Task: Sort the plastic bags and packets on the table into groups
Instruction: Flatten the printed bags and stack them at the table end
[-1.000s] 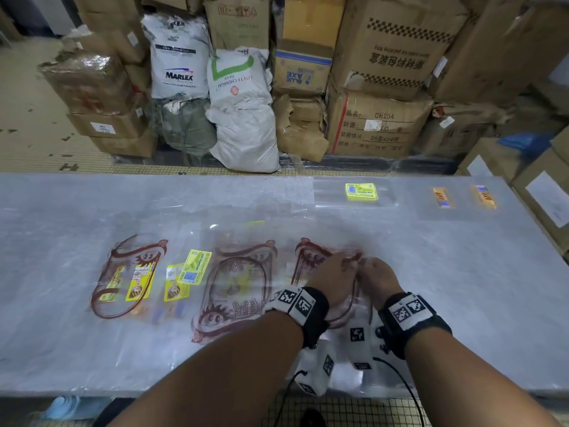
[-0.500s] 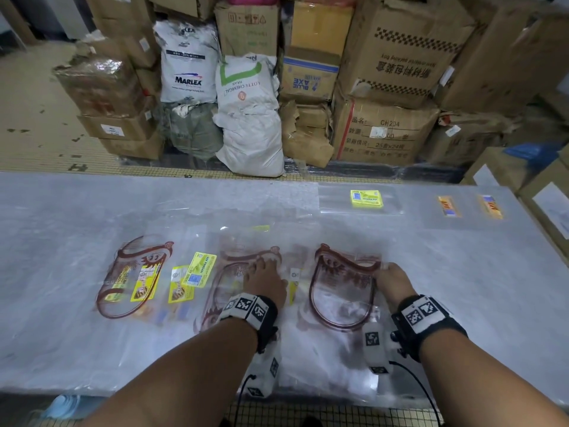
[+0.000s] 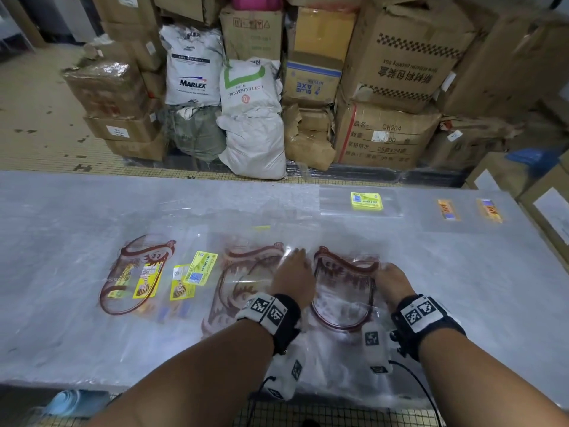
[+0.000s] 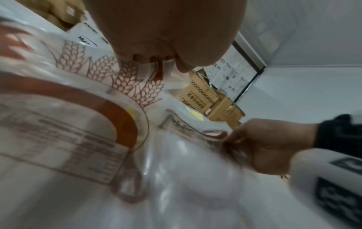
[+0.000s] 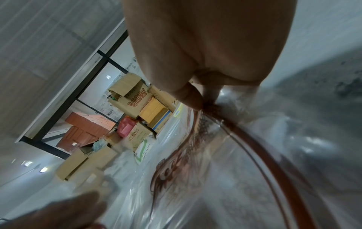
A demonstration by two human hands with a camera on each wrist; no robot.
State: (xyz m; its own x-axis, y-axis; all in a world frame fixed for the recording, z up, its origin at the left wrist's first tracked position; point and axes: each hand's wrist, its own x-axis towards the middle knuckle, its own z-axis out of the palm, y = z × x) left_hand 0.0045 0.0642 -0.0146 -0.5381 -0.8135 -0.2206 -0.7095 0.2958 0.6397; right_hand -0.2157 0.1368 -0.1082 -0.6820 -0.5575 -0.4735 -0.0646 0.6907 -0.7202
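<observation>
R hand (image 3: 390, 282): pinched right edge of brown-print clear bag (image 3: 343, 291)
L hand (image 3: 292, 278): fingers on bag's left edge, grip unclear
Table (image 3: 61, 217): bag lay flat

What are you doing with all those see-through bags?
A person is sorting clear plastic bags on a grey table. The right hand pinches the edge of a clear bag printed with a red-brown loop. The left hand grips the neighbouring clear bag with the wheat print. More printed bags with yellow labels lie to the left.
</observation>
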